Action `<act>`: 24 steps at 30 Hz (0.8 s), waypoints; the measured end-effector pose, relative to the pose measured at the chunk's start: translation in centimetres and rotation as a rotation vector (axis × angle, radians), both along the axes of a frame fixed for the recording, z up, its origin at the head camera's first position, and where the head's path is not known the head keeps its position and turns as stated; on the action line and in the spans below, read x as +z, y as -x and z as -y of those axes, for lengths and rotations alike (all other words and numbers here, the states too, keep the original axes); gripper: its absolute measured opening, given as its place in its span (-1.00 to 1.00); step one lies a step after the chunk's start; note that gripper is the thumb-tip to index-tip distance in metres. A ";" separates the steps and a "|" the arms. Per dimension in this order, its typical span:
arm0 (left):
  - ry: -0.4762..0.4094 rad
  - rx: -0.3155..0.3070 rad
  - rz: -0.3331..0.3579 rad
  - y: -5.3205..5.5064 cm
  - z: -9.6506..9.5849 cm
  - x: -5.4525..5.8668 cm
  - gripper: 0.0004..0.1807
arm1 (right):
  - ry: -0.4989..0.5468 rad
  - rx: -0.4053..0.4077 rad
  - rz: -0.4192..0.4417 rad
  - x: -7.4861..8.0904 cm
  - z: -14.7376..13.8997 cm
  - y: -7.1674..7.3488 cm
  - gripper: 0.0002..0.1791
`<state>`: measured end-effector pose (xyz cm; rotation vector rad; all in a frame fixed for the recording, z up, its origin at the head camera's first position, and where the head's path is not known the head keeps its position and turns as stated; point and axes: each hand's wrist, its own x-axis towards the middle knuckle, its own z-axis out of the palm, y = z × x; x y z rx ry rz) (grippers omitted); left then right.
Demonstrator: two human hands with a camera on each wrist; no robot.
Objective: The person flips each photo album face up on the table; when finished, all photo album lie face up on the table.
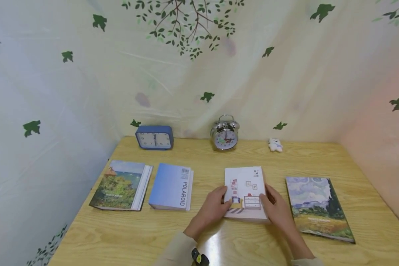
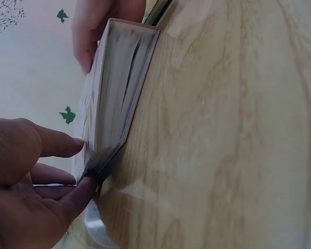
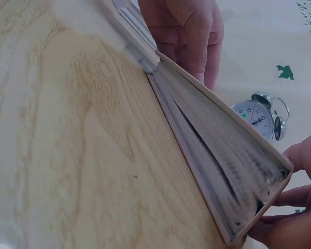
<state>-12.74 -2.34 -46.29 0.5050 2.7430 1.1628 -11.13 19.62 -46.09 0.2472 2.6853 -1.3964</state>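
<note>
A thick white photo album, with furniture drawn on its cover, lies between my two hands near the middle of the wooden table. My left hand grips its left side, thumb on the cover and fingers at the edge. On the opposite side my right hand holds it, thumb likewise over the cover. Seen from the left wrist, the album's page ends face the camera, low over the tabletop. In the right wrist view its pages show slightly fanned between the covers, with my right fingers at the spine.
A painted-landscape album and a blue Polaroid album lie to the left. Another landscape album lies close to my right hand. Along the back stand a blue clock, a silver alarm clock and a small white bear figure.
</note>
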 end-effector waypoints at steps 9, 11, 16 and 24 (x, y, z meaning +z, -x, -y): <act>0.007 -0.028 0.030 -0.1 -0.7 0.4 -0.50 | 0.197 -0.055 -0.004 0.6 -0.4 -0.7 -0.28; 0.021 -0.037 0.026 -0.1 -0.9 0.5 -0.48 | 0.189 -0.056 -0.020 1.0 -0.4 -0.8 -0.28; 0.016 -0.067 0.004 -0.2 -1.7 1.0 -0.42 | 0.145 -0.072 -0.039 2.4 -0.4 -1.0 -0.27; -0.050 -0.041 0.103 0.1 -3.2 1.3 -0.22 | 0.144 -0.053 -0.025 4.8 -0.1 -1.5 -0.21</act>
